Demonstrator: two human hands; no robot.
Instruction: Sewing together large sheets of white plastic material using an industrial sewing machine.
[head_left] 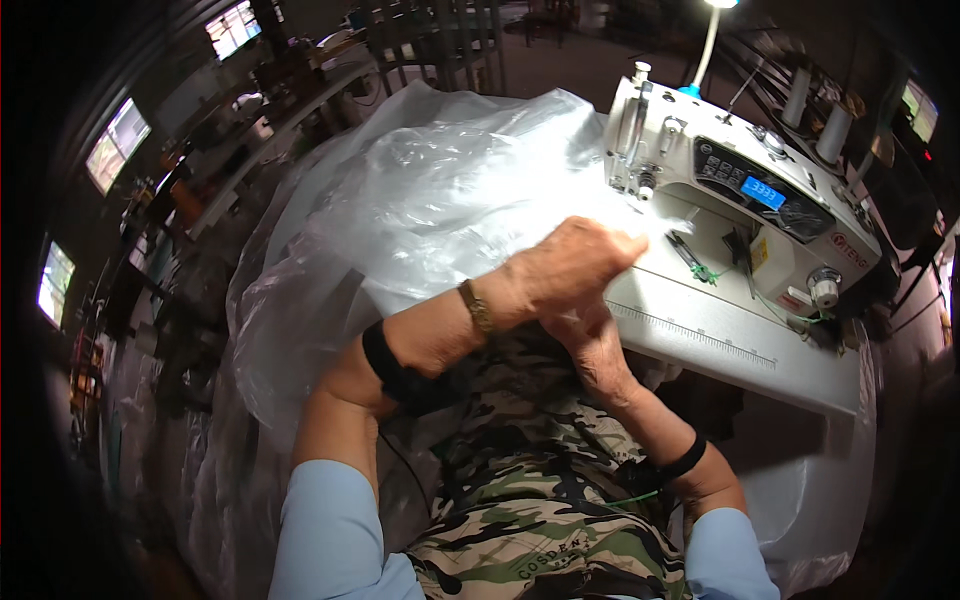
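Head view: sheeting lies left and far of both hands; left hand nearer

The clear plastic sheeting (430, 180) is heaped left and far of the hands. It is crumpled, so its long axis is only approximate: the longest run goes from near left to far right, ending beside the needle end (645, 185) of the white sewing machine (715, 122).

The left hand (578, 262) is nearer to the bulk of the sheeting. Its forearm runs from near left toward far right, and the hand overlaps the sheeting's right margin in view. Fingers appear bent, not spread; blur and glare prevent confirming any grip or contact.

The right hand (588, 330) sits on the near side of the left and is partly covered by it. Its forearm comes from near right. Finger opening and contents cannot be determined.

The needle end is far and right of both hands. On the machine bed (720, 310), right of the left hand, lies a small dark tool (688, 253) with green thread (705, 273) at its near end. Both hands appear apart from it.

In judgement, the governing relation is the sheeting's right margin, set between the left hand and the needle end.
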